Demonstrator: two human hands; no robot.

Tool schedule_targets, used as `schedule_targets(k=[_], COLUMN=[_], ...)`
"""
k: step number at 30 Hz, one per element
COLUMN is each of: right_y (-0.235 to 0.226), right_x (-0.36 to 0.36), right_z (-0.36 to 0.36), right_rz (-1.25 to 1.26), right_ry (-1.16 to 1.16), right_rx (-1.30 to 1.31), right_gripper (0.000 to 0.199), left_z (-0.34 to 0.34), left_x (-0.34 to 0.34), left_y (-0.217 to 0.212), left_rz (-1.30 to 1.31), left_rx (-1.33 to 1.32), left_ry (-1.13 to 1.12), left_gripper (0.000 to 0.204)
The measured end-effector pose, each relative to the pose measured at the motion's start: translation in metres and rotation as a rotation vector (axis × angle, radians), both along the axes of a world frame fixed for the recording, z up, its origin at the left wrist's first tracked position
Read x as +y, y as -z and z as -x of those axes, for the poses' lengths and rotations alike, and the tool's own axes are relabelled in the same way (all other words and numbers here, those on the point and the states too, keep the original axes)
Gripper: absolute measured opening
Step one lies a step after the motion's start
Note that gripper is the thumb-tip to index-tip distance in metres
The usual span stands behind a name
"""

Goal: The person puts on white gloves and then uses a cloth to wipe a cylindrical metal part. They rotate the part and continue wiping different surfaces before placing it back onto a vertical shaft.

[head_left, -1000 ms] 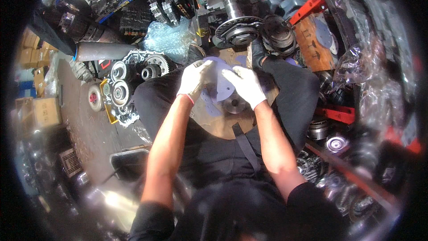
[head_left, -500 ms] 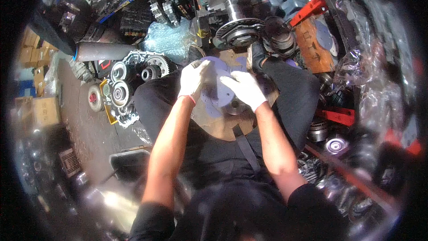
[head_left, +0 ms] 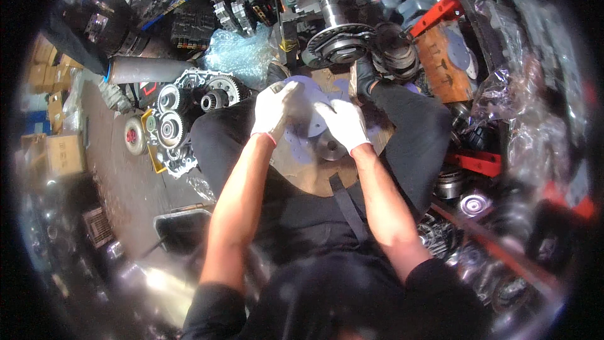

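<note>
Since the earlier frames both gloved hands have drawn slightly closer over the grey metal disc (head_left: 306,116), which stays on the brown board (head_left: 314,176) across the person's lap. The left hand (head_left: 274,110) curls its fingers over the disc's left rim, gripping it, while the right hand (head_left: 343,124) lies loosely open with fingers spread, pressing on the disc's right side just above a round hub (head_left: 329,149). A gear housing (head_left: 173,123) sits on the floor well to the left, as before.
</note>
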State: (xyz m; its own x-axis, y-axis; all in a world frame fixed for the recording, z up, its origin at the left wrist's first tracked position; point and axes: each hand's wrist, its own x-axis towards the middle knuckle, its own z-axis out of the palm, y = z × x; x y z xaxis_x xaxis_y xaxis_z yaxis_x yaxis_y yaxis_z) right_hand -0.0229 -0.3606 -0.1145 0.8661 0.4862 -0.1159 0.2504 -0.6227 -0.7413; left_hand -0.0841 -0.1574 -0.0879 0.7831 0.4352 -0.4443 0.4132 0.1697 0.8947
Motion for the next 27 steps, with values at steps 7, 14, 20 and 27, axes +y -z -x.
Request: schedule_targets(k=[7, 14, 20, 27], right_y=[0.008, -0.010, -0.014, 0.000], right_x=[-0.020, -0.026, -0.026, -0.035], right_z=[-0.020, -0.028, -0.022, -0.036], right_rz=[-0.105, -0.374, -0.406, -0.469], right_ry=[0.181, 0.321, 0.206, 0.171], right_rx=[0.174, 0.505, 0.562, 0.552], right_gripper=[0.034, 0.046, 0.066, 0.049], left_z=[0.000, 0.003, 0.003, 0.002], left_x=[0.004, 0.003, -0.004, -0.005], left_y=[-0.014, -0.015, -0.027, -0.039], left_rz=[0.034, 0.012, 0.347, 0.124], left_rx=[-0.031, -0.111, -0.089, -0.048], left_ry=[-0.072, 0.192, 0.144, 0.235], left_gripper=[0.038, 0.038, 0.051, 0.054])
